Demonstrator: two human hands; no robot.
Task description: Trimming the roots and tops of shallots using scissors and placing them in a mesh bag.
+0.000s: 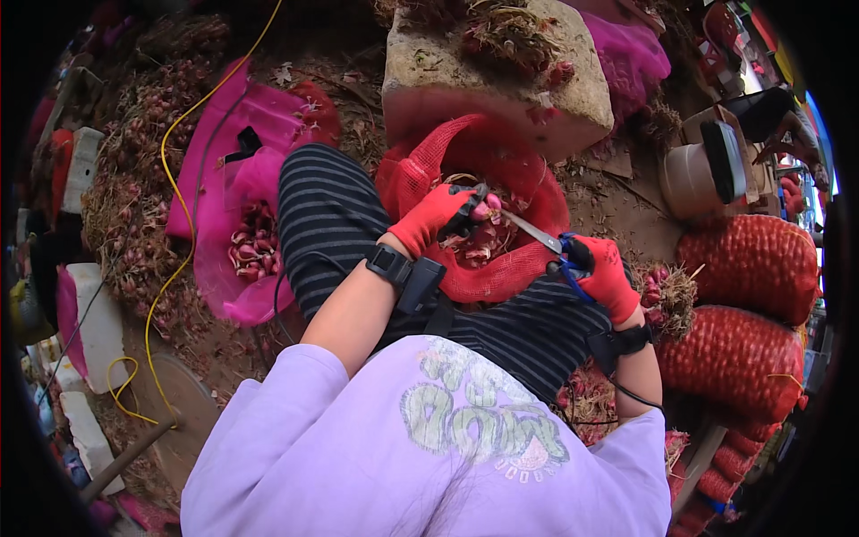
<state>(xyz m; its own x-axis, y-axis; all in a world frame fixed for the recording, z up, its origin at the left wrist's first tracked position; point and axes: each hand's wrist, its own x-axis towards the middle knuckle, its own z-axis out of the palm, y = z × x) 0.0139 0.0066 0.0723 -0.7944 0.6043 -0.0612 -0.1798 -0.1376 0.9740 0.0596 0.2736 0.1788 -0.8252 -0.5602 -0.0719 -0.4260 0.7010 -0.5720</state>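
My left hand (pixel 443 211), in a red and black work glove, grips a shallot (pixel 486 208) by its upper part. In my right hand (pixel 600 268), gloved the same way, is a pair of blue-handled scissors (pixel 537 231). Their blades point left, with the tips close to the shallot. Beneath both hands, a red mesh sack (pixel 480 272) is rolled open between my knees. Inside it lie loose shallot skins and trimmings (pixel 480 245). Whether the blades touch the shallot I cannot tell.
A foam block (pixel 496 101) bearing dried shallot bunches (pixel 513 30) stands ahead. On the left, peeled-looking shallots (pixel 255 245) lie in pink netting (pixel 218 282), beside a yellow cable (pixel 178 188). Full red mesh sacks (pixel 745 268) are at right, near a white bucket (pixel 688 178). Another person's hand (pixel 795 137) shows far right.
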